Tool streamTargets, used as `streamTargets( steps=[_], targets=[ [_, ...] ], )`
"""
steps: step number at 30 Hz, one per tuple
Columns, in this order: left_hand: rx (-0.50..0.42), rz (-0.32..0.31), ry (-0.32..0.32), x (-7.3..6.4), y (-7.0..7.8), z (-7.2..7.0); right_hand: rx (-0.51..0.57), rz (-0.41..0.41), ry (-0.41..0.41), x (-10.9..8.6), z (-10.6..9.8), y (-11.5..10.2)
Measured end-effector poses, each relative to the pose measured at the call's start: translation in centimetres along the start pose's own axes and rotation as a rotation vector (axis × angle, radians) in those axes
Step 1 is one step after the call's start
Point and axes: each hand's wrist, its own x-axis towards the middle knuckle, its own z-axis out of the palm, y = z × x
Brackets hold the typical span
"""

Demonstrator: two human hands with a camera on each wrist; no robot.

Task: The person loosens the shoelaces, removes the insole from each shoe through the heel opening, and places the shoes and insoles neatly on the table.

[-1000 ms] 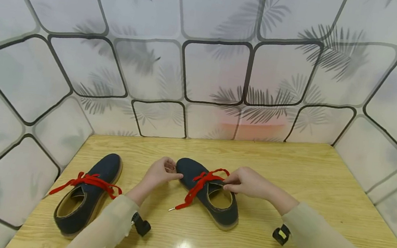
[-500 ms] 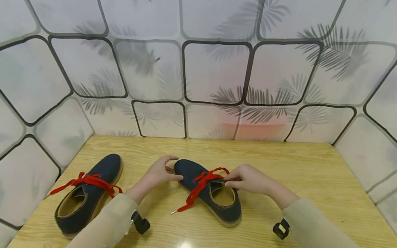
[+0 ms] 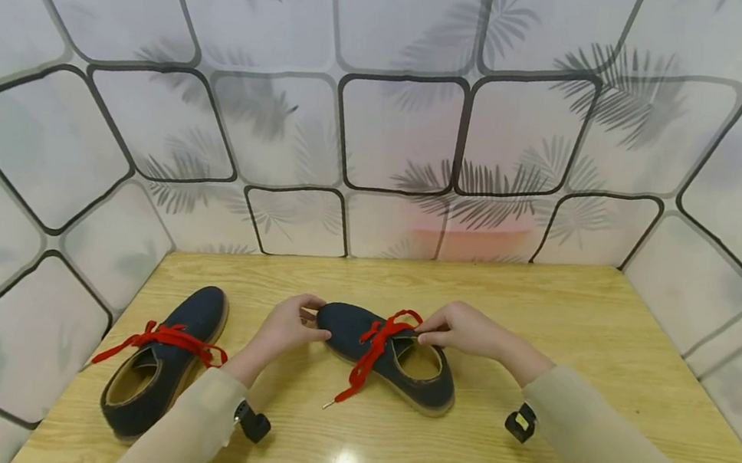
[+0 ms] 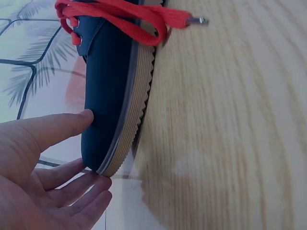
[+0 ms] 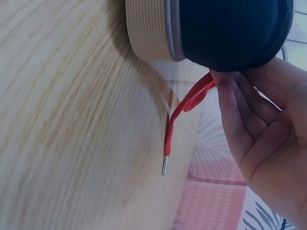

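Near the middle of the pale wood-grain tabletop (image 3: 562, 317), a navy fabric shoe with a tan ribbed sole (image 3: 389, 366) lies slantwise between the person's two hands, toe to the left and heel nearer the wearer. From where I stand, the step looks like setting this shoe's angle. To do it well, I judge, both ends should move together, sole kept level and low, with light pressure so the soft collar isn't pulled out of shape. The flat red lace (image 3: 363, 366) trails toward the wearer, its metal tip near the sole; it is best kept from being caught underneath. Off to the left, a matching navy shoe with red laces (image 3: 170, 375) could serve as a guide for direction.

As for pose, the left hand (image 3: 286, 327) has its thumb and fingers closed about the toe, palm facing it. Arching in from the other side, the right hand (image 3: 463, 329) pinches the rim of the opening. Whether the whole sole touches down, I cannot tell.
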Motion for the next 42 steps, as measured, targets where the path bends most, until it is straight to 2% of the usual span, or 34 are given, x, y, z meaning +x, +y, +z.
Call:
streamTargets(
  steps=[6,13,21,32,42],
  targets=[
    [0.007,0.001,0.019,-0.5,-0.5,-0.2,-0.03,0.011,0.034,0.3,0.1,0.0],
    [0.036,-0.018,0.023,-1.5,-0.3,-0.7,-0.072,0.022,0.068,0.7,0.2,0.0],
    [0.051,-0.023,0.018,-3.1,-0.2,-1.1,-0.063,0.025,0.095,1.1,0.2,-0.2],
    [0.062,-0.007,0.027,-4.7,-1.3,-0.9,-0.071,0.046,0.131,1.6,0.5,-0.3],
    [0.06,-0.017,0.016,-5.8,-1.1,-0.7,-0.066,0.05,0.14,1.9,0.7,-0.7]
  ],
)
